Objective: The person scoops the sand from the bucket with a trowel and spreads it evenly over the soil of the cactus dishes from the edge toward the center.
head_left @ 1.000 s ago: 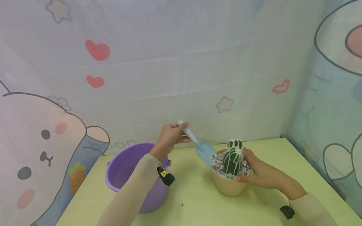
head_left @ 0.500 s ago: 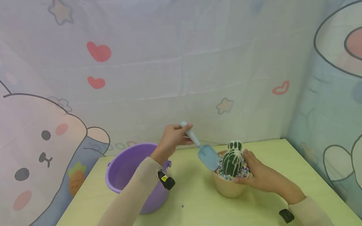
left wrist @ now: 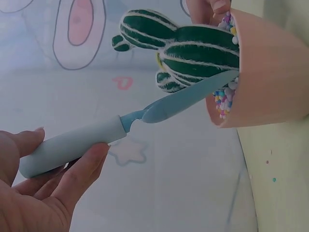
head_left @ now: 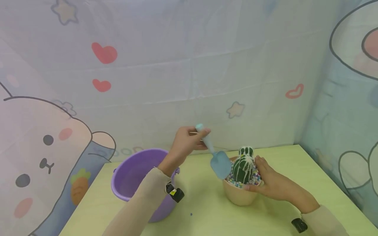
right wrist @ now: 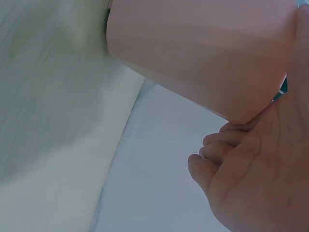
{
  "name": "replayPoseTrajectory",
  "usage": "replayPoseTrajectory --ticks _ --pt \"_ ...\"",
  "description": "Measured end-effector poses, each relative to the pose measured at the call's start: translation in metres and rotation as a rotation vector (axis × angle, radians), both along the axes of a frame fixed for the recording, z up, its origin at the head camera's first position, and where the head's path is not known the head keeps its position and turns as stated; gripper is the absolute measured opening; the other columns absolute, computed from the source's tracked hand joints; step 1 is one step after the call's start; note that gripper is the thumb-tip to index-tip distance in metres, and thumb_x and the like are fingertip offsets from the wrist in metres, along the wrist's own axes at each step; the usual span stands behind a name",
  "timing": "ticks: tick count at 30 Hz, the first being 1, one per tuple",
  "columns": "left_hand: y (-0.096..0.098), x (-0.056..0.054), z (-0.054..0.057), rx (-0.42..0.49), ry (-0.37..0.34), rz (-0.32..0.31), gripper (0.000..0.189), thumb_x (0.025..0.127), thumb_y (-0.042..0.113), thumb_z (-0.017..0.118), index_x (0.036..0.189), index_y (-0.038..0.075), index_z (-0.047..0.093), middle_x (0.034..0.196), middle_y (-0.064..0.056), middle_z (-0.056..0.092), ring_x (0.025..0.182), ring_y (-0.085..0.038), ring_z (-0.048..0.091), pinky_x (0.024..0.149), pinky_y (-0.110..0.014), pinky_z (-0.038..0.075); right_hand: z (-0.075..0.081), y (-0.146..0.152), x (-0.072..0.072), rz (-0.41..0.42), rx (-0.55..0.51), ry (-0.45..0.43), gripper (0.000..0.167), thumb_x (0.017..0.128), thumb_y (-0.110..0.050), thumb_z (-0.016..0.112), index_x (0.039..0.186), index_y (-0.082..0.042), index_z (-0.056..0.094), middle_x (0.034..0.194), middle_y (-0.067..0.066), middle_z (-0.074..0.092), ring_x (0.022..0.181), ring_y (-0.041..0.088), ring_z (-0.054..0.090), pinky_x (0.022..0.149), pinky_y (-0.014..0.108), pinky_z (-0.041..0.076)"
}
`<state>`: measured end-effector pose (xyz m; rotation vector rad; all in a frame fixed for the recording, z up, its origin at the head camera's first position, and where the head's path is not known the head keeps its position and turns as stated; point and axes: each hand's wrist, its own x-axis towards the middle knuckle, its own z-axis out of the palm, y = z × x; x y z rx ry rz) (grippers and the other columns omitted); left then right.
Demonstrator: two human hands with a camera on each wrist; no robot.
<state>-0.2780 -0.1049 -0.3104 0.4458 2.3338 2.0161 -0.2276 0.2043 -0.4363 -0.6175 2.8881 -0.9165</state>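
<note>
My left hand (head_left: 186, 144) grips the pale handle of a light blue hand trowel (head_left: 220, 164), its blade slanting down to the left rim of a peach flowerpot (head_left: 240, 196). In the left wrist view, the blade's tip (left wrist: 224, 76) overlaps the pot's mouth beside a green cactus (left wrist: 198, 54) with white stripes. Small multicoloured beads (head_left: 236, 182) surround the cactus base. On the pot's right side, my right hand (head_left: 274, 183) holds the rim, thumb at the front and fingers behind. The right wrist view shows the pot wall (right wrist: 193, 53) against this hand.
A purple bucket (head_left: 162, 209) stands left of the pot, partly behind my left forearm. One dark bead (head_left: 191, 214) lies on the yellow-green table (head_left: 203, 200), and a few tiny beads (left wrist: 274, 180) lie near the pot. A cartoon-printed cloth (head_left: 165, 82) hangs behind.
My left hand has moved slightly right with the trowel, whose handle now stands steeper. Its blade has shifted along the pot's left rim. The right hand and pot stay nearly still.
</note>
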Motion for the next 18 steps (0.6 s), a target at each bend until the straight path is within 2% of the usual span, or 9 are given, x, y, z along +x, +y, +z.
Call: replayPoseTrajectory --ticks 7,18 --pt "0.001 0.004 0.003 -0.004 0.014 -0.005 0.032 0.099 0.025 0.077 0.121 0.002 0.076 0.114 -0.019 0.076 0.081 -0.023 0.081 0.082 -0.038 0.071 0.000 -0.001 -0.002 0.001 -0.013 -0.012 0.127 0.091 -0.063 0.074 0.162 0.014 0.002 0.171 0.038 0.000 0.158 0.059 0.003 0.125 0.078 0.020" --pt "-0.012 0.003 0.010 0.041 -0.006 0.028 0.037 0.100 0.026 0.076 0.121 -0.004 0.073 0.115 -0.026 0.076 0.081 -0.022 0.081 0.081 -0.040 0.071 -0.002 -0.001 -0.003 0.006 0.000 0.013 0.126 0.092 -0.063 0.072 0.162 0.015 0.004 0.170 0.039 0.000 0.158 0.060 0.006 0.125 0.077 0.022"
